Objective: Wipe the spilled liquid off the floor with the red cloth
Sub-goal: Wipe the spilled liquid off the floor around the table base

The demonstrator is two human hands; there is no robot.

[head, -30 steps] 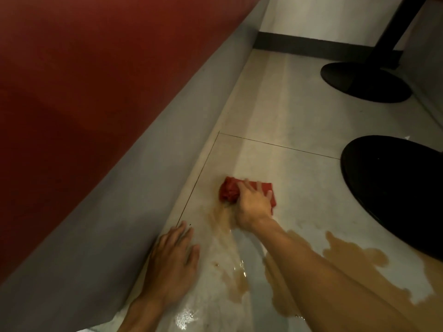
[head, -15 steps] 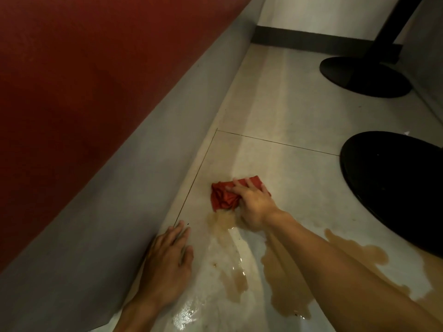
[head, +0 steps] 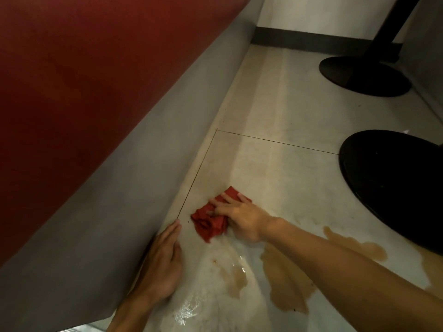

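The crumpled red cloth lies on the pale tiled floor, close to the grey base of a bench. My right hand presses down on it with fingers spread flat over the top. A brown spilled liquid pools under and behind my right forearm, with a smaller patch nearer my left hand and another to the right. A wet, shiny streak runs from the cloth toward me. My left hand rests flat on the floor by the bench base, holding nothing.
A red bench with a grey sloping base fills the left side. Two black round table bases stand on the right, one near and one far with its post. A dark skirting board runs along the back wall.
My right hand has dragged the red cloth left and toward me, closer to the bench base and my left hand. The left hand has stayed flat on the floor.
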